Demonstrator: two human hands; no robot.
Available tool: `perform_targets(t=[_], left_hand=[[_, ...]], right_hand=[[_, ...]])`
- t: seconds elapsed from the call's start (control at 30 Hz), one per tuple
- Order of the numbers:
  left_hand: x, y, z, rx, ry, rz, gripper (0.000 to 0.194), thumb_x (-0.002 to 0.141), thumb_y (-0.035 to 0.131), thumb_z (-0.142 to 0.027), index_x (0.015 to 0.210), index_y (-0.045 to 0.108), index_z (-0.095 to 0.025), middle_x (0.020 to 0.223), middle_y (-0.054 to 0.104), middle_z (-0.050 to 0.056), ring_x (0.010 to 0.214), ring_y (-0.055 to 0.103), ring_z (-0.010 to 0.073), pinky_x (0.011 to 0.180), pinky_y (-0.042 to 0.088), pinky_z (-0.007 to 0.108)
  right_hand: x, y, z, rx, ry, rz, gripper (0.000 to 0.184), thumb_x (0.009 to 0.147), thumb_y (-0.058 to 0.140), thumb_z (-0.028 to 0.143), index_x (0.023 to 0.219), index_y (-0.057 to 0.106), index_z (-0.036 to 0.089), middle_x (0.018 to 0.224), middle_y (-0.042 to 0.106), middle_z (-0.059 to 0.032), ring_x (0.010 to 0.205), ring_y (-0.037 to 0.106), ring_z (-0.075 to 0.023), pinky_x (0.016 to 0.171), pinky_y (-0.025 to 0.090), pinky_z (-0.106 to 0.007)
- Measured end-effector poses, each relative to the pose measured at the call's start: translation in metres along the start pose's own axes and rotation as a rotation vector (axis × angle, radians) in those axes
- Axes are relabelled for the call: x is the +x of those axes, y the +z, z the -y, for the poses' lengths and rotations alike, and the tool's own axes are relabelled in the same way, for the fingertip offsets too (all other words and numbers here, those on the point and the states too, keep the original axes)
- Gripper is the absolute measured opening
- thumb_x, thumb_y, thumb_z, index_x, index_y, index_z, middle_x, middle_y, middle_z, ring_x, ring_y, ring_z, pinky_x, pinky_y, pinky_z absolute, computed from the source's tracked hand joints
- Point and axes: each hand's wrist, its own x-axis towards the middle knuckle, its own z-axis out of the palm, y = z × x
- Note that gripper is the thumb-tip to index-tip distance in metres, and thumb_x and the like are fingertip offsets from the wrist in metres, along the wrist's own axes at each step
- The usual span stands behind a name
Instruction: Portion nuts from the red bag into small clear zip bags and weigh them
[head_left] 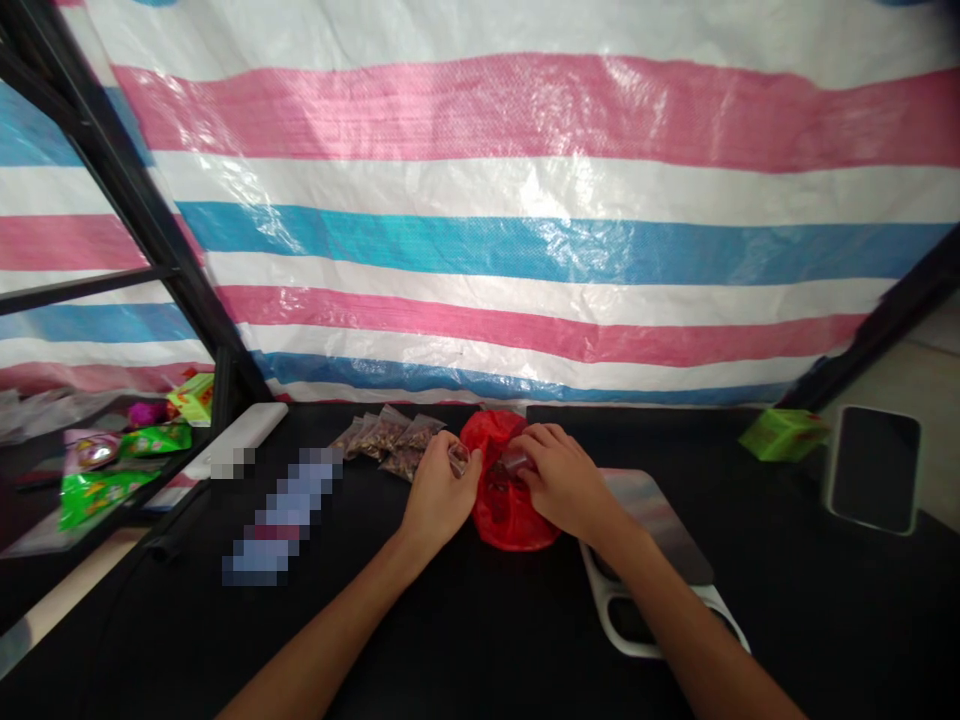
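Here we are at a black tabletop, with a big pink, blue and white striped tarp hanging right behind it. Off to the left, bright green snack packets sit on a shelf, and over on the right there's a green box beside a dark tablet in a pale case. Closer in, we have a long pixelated packet and a white box, while a white-framed kitchen scale sits under the right wrist.

Now the action, dead centre: a red plastic bag lies on the tabletop between both hands, and it's bulging, with dark contents showing through the thin plastic. So there's plenty in there! Just to its left, several filled clear packets are piled up, packed with something reddish-brown, and that's the stack so far.

The left hand is closed, pinching a small clear pouch at its fingertips, right by the bag. The right hand is curled over the bag's mouth, fingers closed around a small clear piece with something dark in it. Exactly what that piece is, I can't tell from here.
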Motion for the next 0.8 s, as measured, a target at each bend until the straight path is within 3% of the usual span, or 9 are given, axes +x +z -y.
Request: perform_targets(t=[0.2,0.33,0.47,0.8], left_hand=[[-0.002,0.009,0.006,-0.377,-0.147,0.207,0.027,0.078,0.074,-0.027,0.088,0.050,-0.023,0.074,0.062,-0.004,0.066,0.061,0.0147,0.060,0.043,0.023],[0.001,0.007,-0.001,-0.590,-0.194,0.174,0.029,0.073,0.077,-0.027,0.085,0.051,-0.022,0.075,0.064,-0.003,0.066,0.063,0.0140,0.062,0.047,0.023],[0.003,0.001,-0.007,-0.651,-0.268,0.131,0.023,0.071,0.074,-0.021,0.083,0.054,-0.021,0.073,0.063,-0.004,0.066,0.062,0.0126,0.063,0.047,0.022],[0.000,0.005,-0.003,-0.881,-0.436,0.268,0.021,0.065,0.066,-0.012,0.082,0.057,-0.019,0.072,0.058,-0.005,0.061,0.057,0.0101,0.061,0.046,0.022]], right_hand=[[-0.001,0.009,-0.005,-0.071,0.048,-0.015,0.028,0.088,0.064,0.013,0.115,0.068,0.020,0.133,0.060,-0.0122,0.126,0.049,-0.0301,0.106,0.043,-0.043],[-0.003,0.008,-0.008,-0.049,0.061,0.014,0.029,0.089,0.064,0.015,0.118,0.066,0.019,0.129,0.061,-0.0121,0.119,0.053,-0.0286,0.103,0.044,-0.041],[-0.003,0.006,-0.005,-0.020,0.055,0.040,0.027,0.088,0.062,0.010,0.112,0.068,0.020,0.117,0.064,-0.0092,0.111,0.054,-0.0257,0.097,0.044,-0.037],[-0.001,0.011,-0.001,-0.020,0.061,0.084,0.021,0.089,0.070,0.024,0.110,0.068,0.022,0.109,0.070,-0.0065,0.103,0.056,-0.0252,0.089,0.039,-0.036]])
